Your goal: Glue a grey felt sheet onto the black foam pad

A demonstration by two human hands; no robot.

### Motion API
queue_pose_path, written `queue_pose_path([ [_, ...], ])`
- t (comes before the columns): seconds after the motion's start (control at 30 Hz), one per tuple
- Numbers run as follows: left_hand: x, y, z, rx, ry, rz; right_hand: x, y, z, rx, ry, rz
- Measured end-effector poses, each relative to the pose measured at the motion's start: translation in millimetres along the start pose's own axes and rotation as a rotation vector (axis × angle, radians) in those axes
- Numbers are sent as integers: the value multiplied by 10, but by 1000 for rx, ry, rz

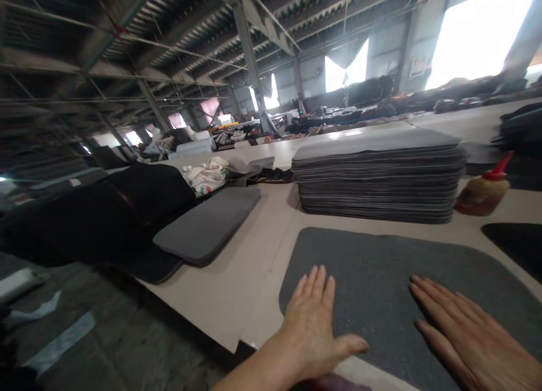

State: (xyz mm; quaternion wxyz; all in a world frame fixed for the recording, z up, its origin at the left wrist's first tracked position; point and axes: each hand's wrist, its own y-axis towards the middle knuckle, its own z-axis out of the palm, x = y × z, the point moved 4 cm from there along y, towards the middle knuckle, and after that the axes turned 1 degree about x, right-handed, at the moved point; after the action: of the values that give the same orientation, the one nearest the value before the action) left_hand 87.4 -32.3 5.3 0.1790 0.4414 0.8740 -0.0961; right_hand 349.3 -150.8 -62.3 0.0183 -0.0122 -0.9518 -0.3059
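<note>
A dark grey mat (372, 278) with rounded corners lies flat on the pale table in front of me. My left hand (311, 323) rests near the mat's left edge, palm down with the fingers stretched out and the thumb apart. Over the right part of the mat is my right hand (470, 329), also flat, its fingers extended and its thumb spread. Neither hand grips anything. Just behind the mat stands a tall, neat stack of grey mats (376, 179).
A glue bottle (485, 190) with a red nozzle stands right of the stack. Left on the table (237, 278) lies a smaller pile of grey mats (209, 224), beside a large black roll (105, 210). White patterned cloth (209, 173) is behind. A black piece (519, 247) lies at right.
</note>
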Motion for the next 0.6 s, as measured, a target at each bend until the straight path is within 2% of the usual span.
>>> queue_pose_path([
  [0.13, 308, -153, -93, 8, 109, -134, 115, 44, -92, -48, -149, -134],
  [0.2, 438, -190, -137, 4, 207, -193, 172, 65, -168, -20, -186, -139],
  [0.27, 548, -179, -228, -56, 332, -244, 203, 102, -260, 35, -178, -99],
  [0.33, 570, -110, -362, -178, 435, -238, 217, 175, -374, 105, -122, -46],
  [0.43, 329, 116, -529, -304, 477, -77, 261, 392, -584, 188, -7, -12],
  [0.53, -132, 514, -552, -269, 427, 160, 316, 717, -704, 222, 70, -20],
  [0.6, -411, 846, -478, -207, 385, 283, 296, 910, -664, 233, 98, -33],
])
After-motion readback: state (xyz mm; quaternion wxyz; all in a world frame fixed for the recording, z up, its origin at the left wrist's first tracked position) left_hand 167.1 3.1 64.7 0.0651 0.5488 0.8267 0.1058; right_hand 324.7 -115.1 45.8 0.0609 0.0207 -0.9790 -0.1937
